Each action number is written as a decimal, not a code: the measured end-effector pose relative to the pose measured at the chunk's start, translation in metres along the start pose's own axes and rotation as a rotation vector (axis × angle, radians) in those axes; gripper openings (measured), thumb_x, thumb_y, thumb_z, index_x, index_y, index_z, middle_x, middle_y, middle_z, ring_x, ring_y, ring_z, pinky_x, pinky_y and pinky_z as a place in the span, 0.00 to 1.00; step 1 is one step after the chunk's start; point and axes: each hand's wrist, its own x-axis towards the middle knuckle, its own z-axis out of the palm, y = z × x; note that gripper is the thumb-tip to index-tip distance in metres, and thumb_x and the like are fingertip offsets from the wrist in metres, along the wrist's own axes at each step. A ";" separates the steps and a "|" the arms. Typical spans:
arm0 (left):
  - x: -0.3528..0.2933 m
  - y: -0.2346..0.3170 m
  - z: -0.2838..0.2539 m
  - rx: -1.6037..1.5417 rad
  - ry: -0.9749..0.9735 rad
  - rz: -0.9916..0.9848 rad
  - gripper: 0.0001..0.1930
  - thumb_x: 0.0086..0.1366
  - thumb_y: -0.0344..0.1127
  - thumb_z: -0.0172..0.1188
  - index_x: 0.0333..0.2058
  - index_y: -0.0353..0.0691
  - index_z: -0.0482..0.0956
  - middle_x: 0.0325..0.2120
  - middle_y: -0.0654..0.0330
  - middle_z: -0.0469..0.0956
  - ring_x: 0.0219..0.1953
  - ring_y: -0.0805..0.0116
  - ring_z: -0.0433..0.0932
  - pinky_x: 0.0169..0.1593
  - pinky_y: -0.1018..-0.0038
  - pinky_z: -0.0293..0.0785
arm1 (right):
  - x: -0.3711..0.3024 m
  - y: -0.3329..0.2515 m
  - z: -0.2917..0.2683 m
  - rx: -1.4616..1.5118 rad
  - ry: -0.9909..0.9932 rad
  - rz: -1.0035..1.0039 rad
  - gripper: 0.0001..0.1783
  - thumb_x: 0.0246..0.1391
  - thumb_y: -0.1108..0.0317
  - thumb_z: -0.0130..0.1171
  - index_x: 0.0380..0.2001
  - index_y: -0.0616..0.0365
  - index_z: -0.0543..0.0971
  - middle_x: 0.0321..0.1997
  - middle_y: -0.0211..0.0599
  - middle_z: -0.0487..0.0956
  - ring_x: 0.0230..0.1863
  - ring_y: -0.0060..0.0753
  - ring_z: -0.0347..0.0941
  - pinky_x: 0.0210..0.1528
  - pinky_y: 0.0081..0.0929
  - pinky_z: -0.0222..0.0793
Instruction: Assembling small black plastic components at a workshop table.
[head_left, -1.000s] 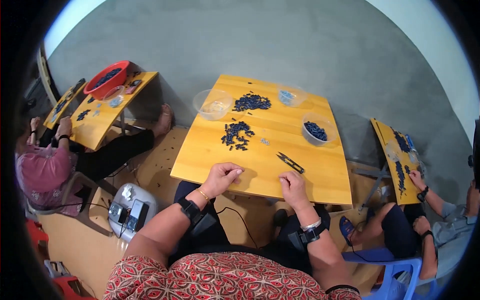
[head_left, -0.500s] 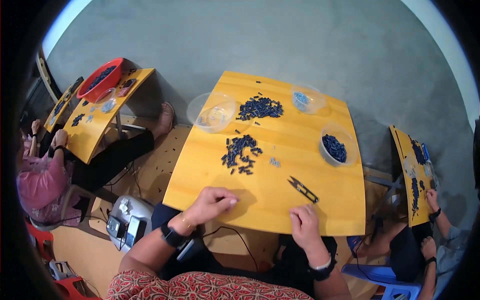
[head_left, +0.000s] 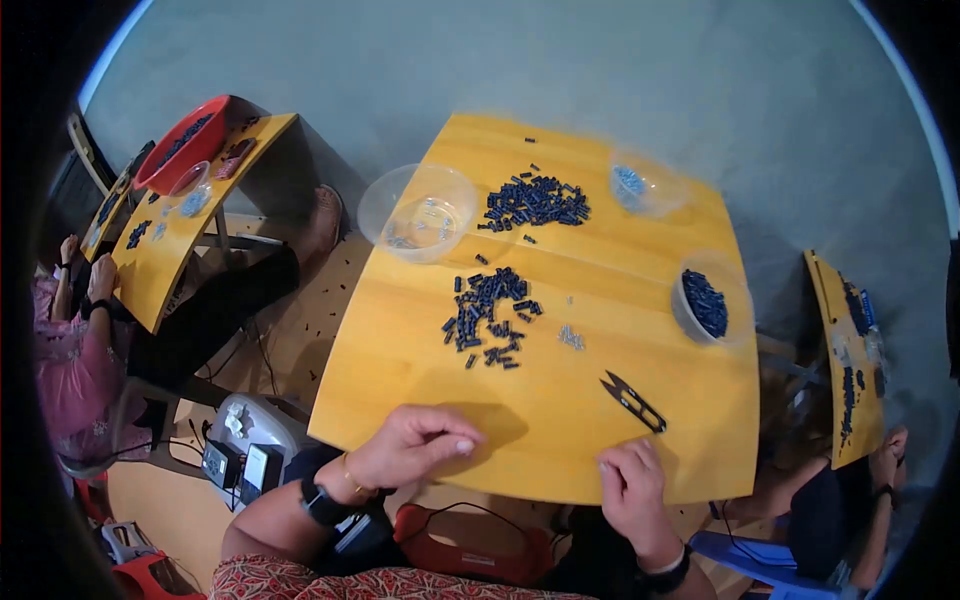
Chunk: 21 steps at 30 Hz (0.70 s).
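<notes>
— So, layout, biggest first?

— Yellow table (head_left: pixel 400 360), fills the middle. Three clear tubs along its edges. Left tub (head_left: pixel 372 205) has a few small pale bits inside and overhangs the left edge. Right tub (head_left: pixel 737 290) holds dark pieces, back tub (head_left: pixel 668 190) light blue ones.

— Loose stock?

— Two heaps of short dark pieces. Far heap (head_left: pixel 535 202) sits between left and back tubs. Near heap (head_left: pixel 487 310) is closer to the person, beyond the left hand.

— Hands?

— Apart from each other, both at the table's near edge. Left hand (head_left: pixel 415 447): fingers curled, thumb tip close to index; can't tell if they meet or pinch anything. Right hand (head_left: pixel 635 487): loosely curled, palm side hidden, can't tell if anything's in it.

— Tool?

— Black thread snips (head_left: pixel 627 397), flat on the table just beyond the right hand, blades pointing away and leftward.

— Smallest?

— Cluster of tiny pale pieces (head_left: pixel 571 338), right of the near heap, beyond the snips.
</notes>
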 end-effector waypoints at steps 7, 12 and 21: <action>-0.004 -0.008 0.014 0.248 0.081 0.077 0.06 0.59 0.29 0.53 0.33 0.33 0.76 0.24 0.64 0.75 0.27 0.79 0.72 0.33 0.82 0.70 | -0.007 0.005 0.014 -0.052 0.118 -0.099 0.02 0.41 0.77 0.52 0.23 0.59 0.72 0.23 0.42 0.70 0.29 0.47 0.66 0.34 0.37 0.61; -0.004 -0.017 0.019 0.416 0.131 0.231 0.06 0.58 0.29 0.54 0.32 0.33 0.76 0.21 0.63 0.74 0.23 0.80 0.71 0.30 0.82 0.70 | -0.006 0.006 0.018 -0.094 0.162 -0.139 0.03 0.40 0.77 0.52 0.22 0.58 0.72 0.22 0.41 0.71 0.29 0.47 0.67 0.34 0.37 0.62; -0.002 -0.021 0.020 0.382 0.124 0.299 0.05 0.57 0.28 0.55 0.31 0.34 0.77 0.23 0.62 0.75 0.27 0.78 0.71 0.34 0.81 0.69 | -0.007 0.006 0.016 -0.099 0.165 -0.171 0.04 0.39 0.78 0.52 0.22 0.59 0.72 0.23 0.41 0.71 0.29 0.47 0.67 0.33 0.37 0.62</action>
